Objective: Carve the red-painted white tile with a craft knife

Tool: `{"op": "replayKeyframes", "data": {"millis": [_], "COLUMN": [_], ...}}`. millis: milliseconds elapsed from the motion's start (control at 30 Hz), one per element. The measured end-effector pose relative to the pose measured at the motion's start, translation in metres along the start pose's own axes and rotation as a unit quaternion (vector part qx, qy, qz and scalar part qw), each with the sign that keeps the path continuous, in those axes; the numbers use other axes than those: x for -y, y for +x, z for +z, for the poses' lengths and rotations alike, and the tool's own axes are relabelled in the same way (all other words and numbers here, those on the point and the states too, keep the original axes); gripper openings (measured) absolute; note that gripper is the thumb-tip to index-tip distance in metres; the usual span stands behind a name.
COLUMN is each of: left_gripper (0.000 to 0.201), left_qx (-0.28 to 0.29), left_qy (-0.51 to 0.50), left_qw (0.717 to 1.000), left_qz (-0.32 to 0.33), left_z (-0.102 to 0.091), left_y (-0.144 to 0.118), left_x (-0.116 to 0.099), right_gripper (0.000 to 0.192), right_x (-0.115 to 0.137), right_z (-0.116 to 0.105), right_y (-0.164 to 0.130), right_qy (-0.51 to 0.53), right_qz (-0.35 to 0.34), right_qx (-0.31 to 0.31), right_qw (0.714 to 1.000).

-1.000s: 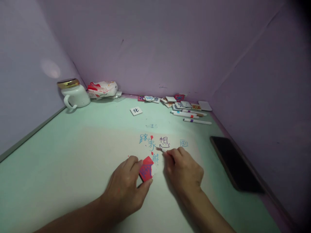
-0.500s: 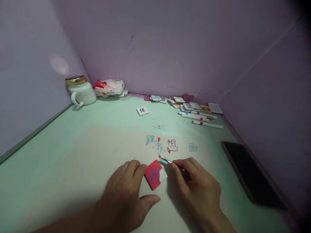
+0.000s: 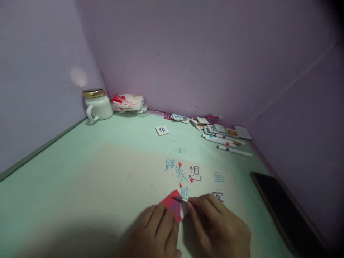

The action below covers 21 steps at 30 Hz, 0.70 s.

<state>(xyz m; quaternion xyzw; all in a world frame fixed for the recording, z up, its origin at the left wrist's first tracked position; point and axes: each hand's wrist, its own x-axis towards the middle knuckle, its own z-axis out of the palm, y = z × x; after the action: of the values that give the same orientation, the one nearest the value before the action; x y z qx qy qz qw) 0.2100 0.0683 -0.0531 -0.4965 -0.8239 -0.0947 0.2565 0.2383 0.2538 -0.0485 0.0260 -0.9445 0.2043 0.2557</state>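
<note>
- While the tool [image 3: 183, 199] is pinched between thumb and fingers of the right hand [image 3: 219, 224], seen from the head, its tip is laid over the red face of the tile [image 3: 172, 199]; whether that face is touched cannot be told.
- The tile is set flat on the table [image 3: 129, 175], directly before both hands, its lower left part covered by the fingers of the left hand [image 3: 158, 229]; whether it is gripped or merely pressed by them cannot be told.
- Purple strokes are borne on the red, and white is shown at the right corner.
- Red scraps [image 3: 191, 180] are scattered just beyond, among blue and purple characters [image 3: 195, 172] written on the table.
- Farther back, a white tile [image 3: 162, 130] is set apart from a row of tiles [image 3: 212, 129], with pens [image 3: 223, 140] laid before the row.
- By the walls, a mug [image 3: 99, 107] is placed beside a packet [image 3: 130, 102].
- At the right, a phone [image 3: 282, 211] is laid flat.
</note>
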Motion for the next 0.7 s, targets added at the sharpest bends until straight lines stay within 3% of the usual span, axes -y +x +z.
{"op": "replayKeyframes", "data": {"millis": [133,267,467,600,700], "left_gripper": [0.032,0.029,0.027,0.029,0.025], "left_qx": [0.031,0.009,0.051,0.064,0.077], "left_qy": [0.041,0.045,-0.005,-0.057,-0.062], "left_qw": [0.998,0.998,0.999,0.995,0.995], "left_qz": [0.040,0.030,0.018,-0.057,-0.030], "left_z": [0.007,0.010,0.008,0.012,0.010], "left_y": [-0.008,-0.008,-0.004,-0.007,-0.005], "left_x": [0.001,-0.001,-0.006,-0.014,-0.015], "right_gripper": [0.019,0.032,0.039,0.032,0.027], "right_x": [0.000,0.003,0.006,0.007,0.010], "right_z": [0.001,0.001,0.000,0.004,0.006], "right_y": [0.003,0.010,0.012,0.005,0.000], "right_qy": [-0.027,-0.046,-0.049,-0.064,-0.076], "right_qz": [-0.053,-0.062,-0.013,0.027,0.039], "right_qx": [0.000,-0.028,0.015,0.020,0.008], "right_qw": [0.998,0.997,0.999,0.997,0.996]}}
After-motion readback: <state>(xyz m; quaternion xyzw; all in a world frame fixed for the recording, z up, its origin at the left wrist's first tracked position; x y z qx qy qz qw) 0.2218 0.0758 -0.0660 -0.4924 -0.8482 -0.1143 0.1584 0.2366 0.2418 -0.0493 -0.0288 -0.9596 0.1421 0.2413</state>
